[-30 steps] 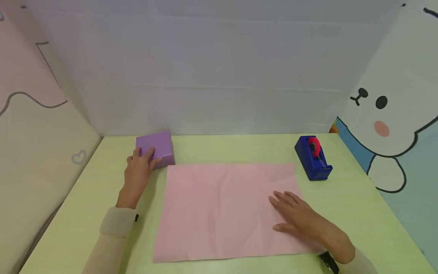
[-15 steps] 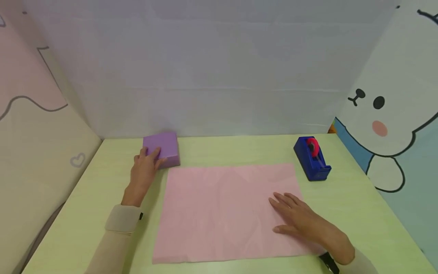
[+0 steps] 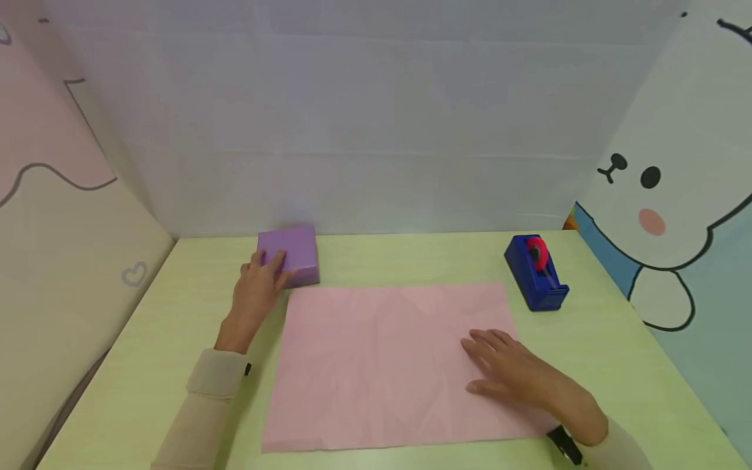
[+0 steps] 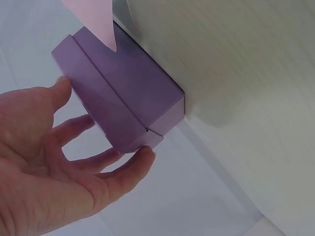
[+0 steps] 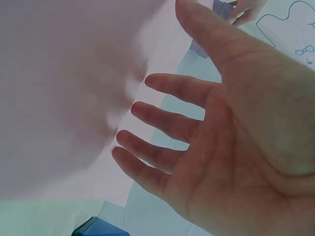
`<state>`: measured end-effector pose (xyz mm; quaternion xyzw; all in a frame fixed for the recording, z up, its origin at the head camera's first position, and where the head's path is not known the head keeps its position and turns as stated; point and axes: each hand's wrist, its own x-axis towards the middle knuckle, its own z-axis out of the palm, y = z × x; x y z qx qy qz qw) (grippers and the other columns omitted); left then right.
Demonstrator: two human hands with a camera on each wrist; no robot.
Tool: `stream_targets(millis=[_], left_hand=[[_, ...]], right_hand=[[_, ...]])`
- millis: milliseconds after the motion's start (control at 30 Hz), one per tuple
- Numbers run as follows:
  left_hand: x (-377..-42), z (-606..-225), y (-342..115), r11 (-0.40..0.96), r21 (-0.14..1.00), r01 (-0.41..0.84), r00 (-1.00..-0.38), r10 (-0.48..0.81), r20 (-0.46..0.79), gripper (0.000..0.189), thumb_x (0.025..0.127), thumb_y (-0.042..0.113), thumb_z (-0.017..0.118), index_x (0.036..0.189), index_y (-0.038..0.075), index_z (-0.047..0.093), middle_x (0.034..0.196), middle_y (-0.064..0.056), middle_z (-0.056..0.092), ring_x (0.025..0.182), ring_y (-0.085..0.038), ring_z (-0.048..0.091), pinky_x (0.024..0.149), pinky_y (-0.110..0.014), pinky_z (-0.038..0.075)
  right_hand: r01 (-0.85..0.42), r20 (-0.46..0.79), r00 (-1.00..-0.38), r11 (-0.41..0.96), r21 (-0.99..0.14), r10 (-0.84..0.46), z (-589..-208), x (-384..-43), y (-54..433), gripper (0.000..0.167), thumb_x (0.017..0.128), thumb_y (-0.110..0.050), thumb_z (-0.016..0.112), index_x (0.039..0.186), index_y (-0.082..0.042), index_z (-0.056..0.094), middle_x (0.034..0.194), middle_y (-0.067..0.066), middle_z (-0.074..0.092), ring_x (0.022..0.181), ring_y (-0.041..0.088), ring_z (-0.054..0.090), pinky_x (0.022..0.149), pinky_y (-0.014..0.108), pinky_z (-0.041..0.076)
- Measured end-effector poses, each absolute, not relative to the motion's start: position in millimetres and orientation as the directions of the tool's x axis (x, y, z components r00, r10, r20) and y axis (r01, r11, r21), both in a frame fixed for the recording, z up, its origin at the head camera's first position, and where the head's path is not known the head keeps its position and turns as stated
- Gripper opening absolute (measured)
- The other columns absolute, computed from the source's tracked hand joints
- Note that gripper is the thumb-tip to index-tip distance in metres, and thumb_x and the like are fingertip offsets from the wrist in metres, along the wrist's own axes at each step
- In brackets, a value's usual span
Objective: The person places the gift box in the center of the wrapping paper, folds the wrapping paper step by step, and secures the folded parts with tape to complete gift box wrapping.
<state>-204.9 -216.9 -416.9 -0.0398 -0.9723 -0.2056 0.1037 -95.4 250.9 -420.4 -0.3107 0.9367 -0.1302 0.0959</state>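
My left hand [image 3: 254, 295] holds a purple lidded box [image 3: 298, 245] at the back left of the table, its fingers over the top and the thumb at the near side. In the left wrist view the fingertips [image 4: 146, 153] touch the box's lid [image 4: 106, 103]. A sheet of pink paper [image 3: 376, 365] lies flat in front of me, just nearer than the box. My right hand [image 3: 517, 375] rests on the paper's right part, with fingers spread and nearly straight. The right wrist view shows its palm from below, with nothing held.
A blue tape dispenser [image 3: 536, 274] with a red-cored roll stands at the back right, beyond the paper's corner. A pale wall [image 3: 376, 130] closes off the table's [image 3: 623, 378] far edge. Printed panels flank both sides, with a cartoon face [image 3: 658, 196] on the right.
My left hand has moved the purple box to the right along the back of the table, toward the paper's upper left corner. The right hand and the paper stay nearly in place.
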Motion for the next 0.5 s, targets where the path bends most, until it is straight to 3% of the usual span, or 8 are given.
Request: stream_targets(millis=[233,500], left_hand=[[-205,-411,-218,0.862,0.489,0.137,-0.945,-0.034,0.326,0.055,0.104,0.028,0.061,0.148,-0.002,0.048,0.147,-0.038,0.04,0.126,-0.061,0.043,0.1,-0.073,0.037],[-204,-402,-220,0.809,0.578,0.111,-0.928,-0.124,0.352,0.049,0.1,0.019,0.064,0.14,-0.008,0.055,0.137,-0.037,0.05,0.12,-0.057,0.048,0.1,-0.068,0.039]], right_hand=[[-0.631,0.077,-0.775,0.761,-0.152,-0.627,-411,-110,241,0.05,0.097,-0.032,0.072,0.132,0.002,0.062,0.129,0.02,0.064,0.119,0.038,0.061,0.098,0.056,0.051],[-0.619,0.179,-0.785,0.76,-0.198,-0.593,-400,-127,234,0.041,0.097,-0.021,0.073,0.129,0.003,0.065,0.124,0.019,0.066,0.116,0.039,0.062,0.097,0.057,0.051]])
